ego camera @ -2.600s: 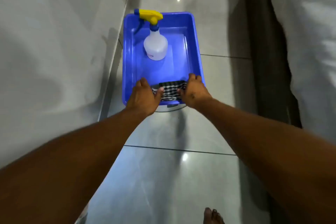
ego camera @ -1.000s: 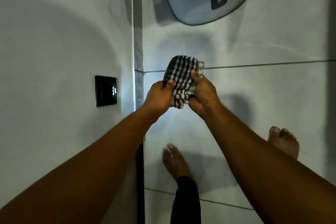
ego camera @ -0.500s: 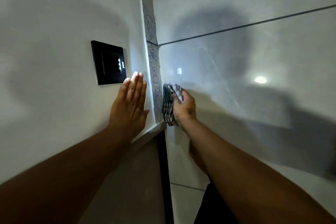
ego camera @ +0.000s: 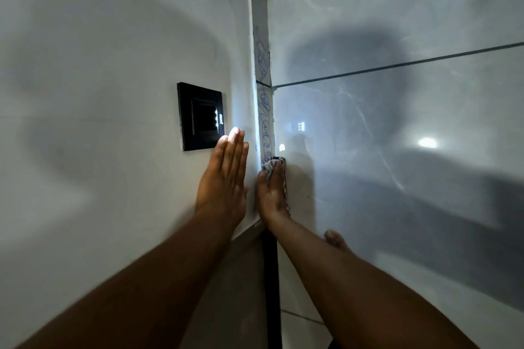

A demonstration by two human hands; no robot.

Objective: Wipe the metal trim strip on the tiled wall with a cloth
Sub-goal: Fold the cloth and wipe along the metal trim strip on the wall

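Observation:
A narrow metal trim strip (ego camera: pixel 262 71) runs up the corner between a white wall and glossy grey tiles, with blue scribbles on it. My right hand (ego camera: pixel 272 193) presses a black-and-white checked cloth (ego camera: pixel 270 164) flat against the strip; only the cloth's top and right edge show past my fingers. My left hand (ego camera: pixel 226 176) lies flat on the white wall just left of the strip, fingers together, holding nothing.
A black switch plate (ego camera: pixel 201 116) sits on the white wall just above and left of my left hand. The glossy tiled wall (ego camera: pixel 397 127) fills the right side. A dark vertical edge (ego camera: pixel 272 292) continues below the strip. A bare foot (ego camera: pixel 336 239) shows low down.
My right hand has flattened, pressing the cloth onto the strip. Earlier both hands took the cloth from a blue tub, then my left hand went flat on the wall.

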